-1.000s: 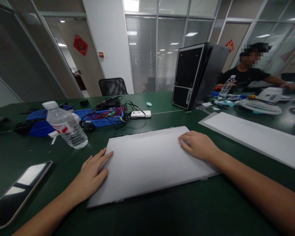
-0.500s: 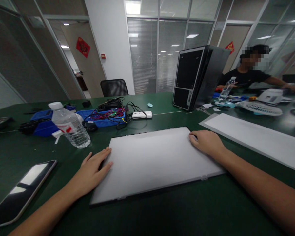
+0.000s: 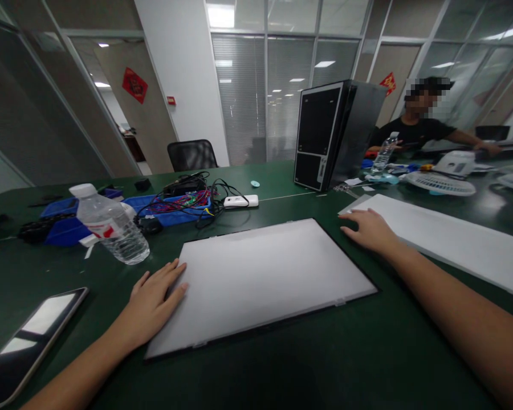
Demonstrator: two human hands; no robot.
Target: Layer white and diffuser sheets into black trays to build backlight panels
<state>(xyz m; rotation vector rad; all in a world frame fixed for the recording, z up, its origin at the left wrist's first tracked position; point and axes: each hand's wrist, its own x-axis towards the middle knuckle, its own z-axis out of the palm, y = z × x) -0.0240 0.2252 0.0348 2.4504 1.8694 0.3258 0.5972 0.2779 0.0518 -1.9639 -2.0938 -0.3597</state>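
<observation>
The left hand [image 3: 156, 302], fingers spread, should press lightly on the edge of the panel [image 3: 260, 279] flat on the tabletop [image 3: 282, 364], while the right hand [image 3: 373, 232], loosely open, perhaps touches the sheet [image 3: 453, 242]

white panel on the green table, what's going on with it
A person has their left hand resting on the left edge of the flat white panel on the green table. Their right hand is off it, by the near corner of another white sheet; whether it touches that sheet is hard to tell. Beyond, at the right, another person has one arm stretched out.
</observation>
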